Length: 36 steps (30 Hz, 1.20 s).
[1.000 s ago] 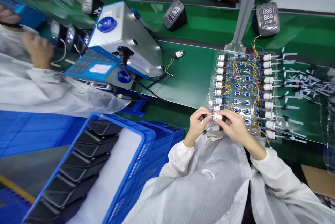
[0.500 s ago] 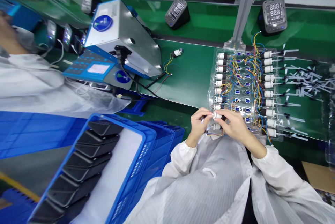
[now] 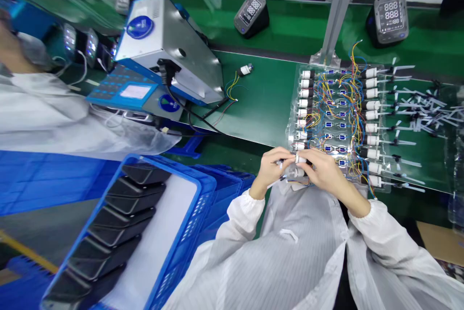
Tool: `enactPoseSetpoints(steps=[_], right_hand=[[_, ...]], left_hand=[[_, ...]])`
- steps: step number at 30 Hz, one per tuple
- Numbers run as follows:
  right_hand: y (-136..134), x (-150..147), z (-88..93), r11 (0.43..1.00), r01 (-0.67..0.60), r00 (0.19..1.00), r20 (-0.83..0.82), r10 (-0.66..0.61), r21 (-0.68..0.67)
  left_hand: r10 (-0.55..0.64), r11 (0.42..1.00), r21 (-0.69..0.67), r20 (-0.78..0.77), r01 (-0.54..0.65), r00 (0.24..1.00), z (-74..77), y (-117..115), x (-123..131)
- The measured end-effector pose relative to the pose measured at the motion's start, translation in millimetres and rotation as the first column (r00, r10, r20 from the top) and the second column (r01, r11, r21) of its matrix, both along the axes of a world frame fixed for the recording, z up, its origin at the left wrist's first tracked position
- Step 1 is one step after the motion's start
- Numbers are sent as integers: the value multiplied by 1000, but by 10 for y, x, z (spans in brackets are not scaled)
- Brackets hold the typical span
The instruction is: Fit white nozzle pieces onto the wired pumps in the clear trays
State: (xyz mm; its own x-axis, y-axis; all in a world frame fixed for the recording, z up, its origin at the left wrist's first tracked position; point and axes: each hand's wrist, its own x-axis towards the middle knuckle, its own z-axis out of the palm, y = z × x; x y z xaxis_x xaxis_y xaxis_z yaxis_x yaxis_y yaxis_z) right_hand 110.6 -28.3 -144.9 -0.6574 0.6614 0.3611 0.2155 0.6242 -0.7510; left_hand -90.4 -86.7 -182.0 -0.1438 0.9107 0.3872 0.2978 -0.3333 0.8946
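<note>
the left hand (image 3: 271,169) and right hand (image 3: 326,173) pinch a white wired cylinder (image 3: 299,158) between their fingertips, just above the edge of a clear plastic tray (image 3: 291,131) holding 2 columns of similar cylinders, on a green workbench (image 3: 261,107); a blue crate (image 3: 203,189) sits left, and a digital display unit (image 3: 388,19) stands beyond.

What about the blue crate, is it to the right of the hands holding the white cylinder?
No, the blue crate sits to the left of the left hand and right hand holding the white cylinder, not the right, as the head view shows.
</note>
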Motion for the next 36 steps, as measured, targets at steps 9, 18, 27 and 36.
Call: enactPoseSetpoints(steps=[9, 18, 27, 36], right_hand=[[-30, 61, 30, 998, -26, 998, -53, 23, -64], [-30, 78, 30, 999, -43, 997, -73, 41, -22], [-7, 85, 29, 998, -66, 996, -56, 67, 16], [36, 40, 95, 999, -48, 999, -2, 48, -13]], left_hand=[[-48, 999, 22, -64, 49, 997, 130, -28, -91], [-20, 1000, 3, -44, 21, 999, 181, -34, -54], [-39, 999, -13, 26, 39, 999, 134, -62, 11], [-81, 997, 10, -76, 82, 994, 140, -13, -93]])
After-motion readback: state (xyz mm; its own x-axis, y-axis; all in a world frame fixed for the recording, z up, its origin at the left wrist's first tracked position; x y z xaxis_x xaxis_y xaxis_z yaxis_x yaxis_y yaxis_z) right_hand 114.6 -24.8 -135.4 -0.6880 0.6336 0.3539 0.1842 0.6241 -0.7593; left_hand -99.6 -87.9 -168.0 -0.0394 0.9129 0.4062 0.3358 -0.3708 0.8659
